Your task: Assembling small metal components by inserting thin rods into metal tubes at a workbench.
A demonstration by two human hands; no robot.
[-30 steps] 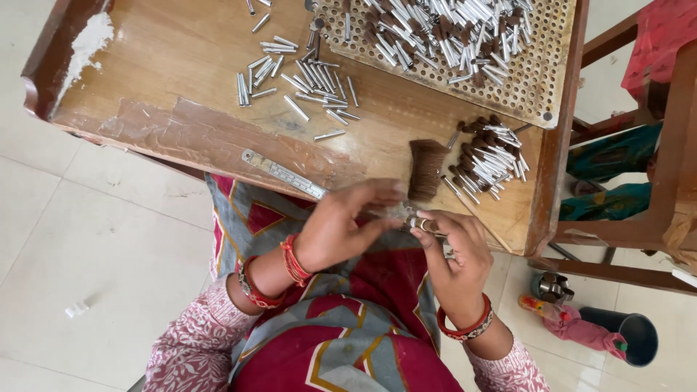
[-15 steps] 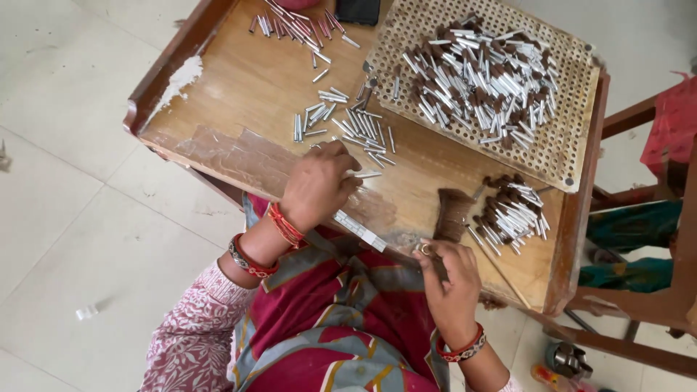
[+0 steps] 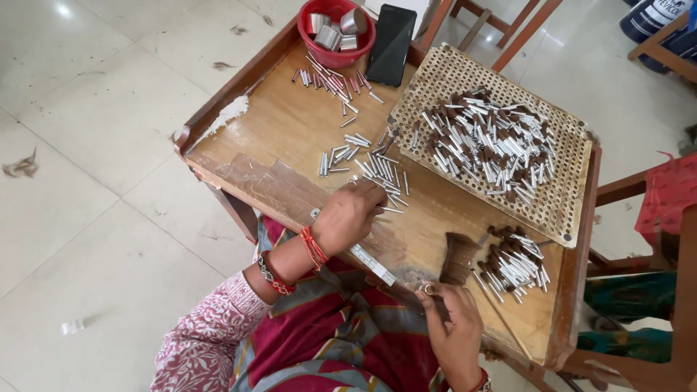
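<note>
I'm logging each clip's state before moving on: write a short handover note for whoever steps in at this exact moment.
Left hand: palm down on the loose metal tubes at the middle of the wooden table; whether it grips one cannot be told.
Right hand: at the table's near edge, pinching a small ring-like metal piece beside a dark tuft of bristles.
Done so far: many tubes with dark tips lie piled on the perforated board; a smaller pile lies right of the tuft.
Left: bare tubes spread from the centre back to the red bowl.
</note>
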